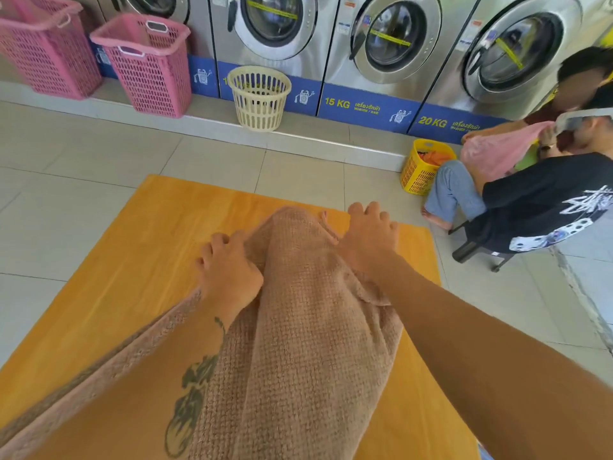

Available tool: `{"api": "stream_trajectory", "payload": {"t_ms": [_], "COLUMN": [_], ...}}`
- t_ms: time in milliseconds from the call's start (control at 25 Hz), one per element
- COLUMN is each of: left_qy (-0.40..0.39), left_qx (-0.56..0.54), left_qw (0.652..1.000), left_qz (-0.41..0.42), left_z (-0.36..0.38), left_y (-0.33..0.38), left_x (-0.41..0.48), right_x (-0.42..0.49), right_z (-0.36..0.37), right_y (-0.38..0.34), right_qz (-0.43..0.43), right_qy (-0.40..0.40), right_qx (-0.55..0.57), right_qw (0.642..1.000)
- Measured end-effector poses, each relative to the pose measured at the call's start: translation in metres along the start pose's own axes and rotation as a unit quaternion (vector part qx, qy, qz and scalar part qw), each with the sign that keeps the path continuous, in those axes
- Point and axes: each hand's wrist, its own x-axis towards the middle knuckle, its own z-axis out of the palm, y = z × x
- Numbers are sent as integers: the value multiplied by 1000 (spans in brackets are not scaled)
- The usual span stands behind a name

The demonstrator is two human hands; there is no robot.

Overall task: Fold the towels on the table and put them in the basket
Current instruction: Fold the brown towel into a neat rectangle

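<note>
A light brown waffle-weave towel (298,327) lies bunched lengthwise down the middle of an orange table top (132,260). My left hand (229,270) grips the towel's left edge near its far end, fingers curled into the cloth. My right hand (368,237) rests on the towel's right edge, fingers spread and fairly straight over the table. A cream round basket (259,97) stands on the floor step beyond the table, in front of the washing machines.
Two pink laundry hampers (146,64) stand at the back left. A yellow basket (423,171) with clothes sits on the floor at right, next to two people seated on a low stool (477,247). Washing machines (381,38) line the back wall.
</note>
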Motion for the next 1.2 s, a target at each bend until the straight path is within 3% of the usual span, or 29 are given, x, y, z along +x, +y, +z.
{"api": "stream_trajectory", "payload": {"t_ms": [120, 200, 280, 360, 440, 560, 680, 800, 920, 1080, 1200], "left_qy": [84, 19, -107, -171, -163, -110, -70, -133, -189, -154, -152], "left_qx": [79, 77, 75, 114, 119, 122, 135, 151, 169, 118, 62], "left_qw": [980, 976, 978, 967, 966, 972, 976, 975, 965, 978, 984], "left_qz": [163, 203, 163, 151, 161, 170, 159, 92, 66, 76, 69], "left_z": [3, 13, 26, 35, 35, 27, 28, 35, 31, 11, 4], "left_y": [7, 10, 7, 1, 4, 17, 33, 44, 54, 64, 60], "left_x": [-27, -50, -67, -78, -86, -105, -139, -170, -179, -198, -231], "right_x": [-58, -87, -99, -97, -93, -96, -103, -99, -98, -109, -129], "right_z": [45, 78, 98, 94, 81, 59, 42, 30, 31, 41, 37], "right_y": [-1, 22, 56, 81, 98, 119, 139, 159, 176, 193, 193], "right_qz": [-67, -49, -26, -12, 28, 55, 87, 172, 262, 289, 253], "right_qy": [31, -42, -101, -93, -58, -105, -80, -46, -66, -92, -67], "right_qx": [21, 18, 23, 72, 77, 39, 159, 222, 260, 306, 262], "right_qw": [997, 998, 994, 993, 995, 992, 980, 959, 927, 902, 929]}}
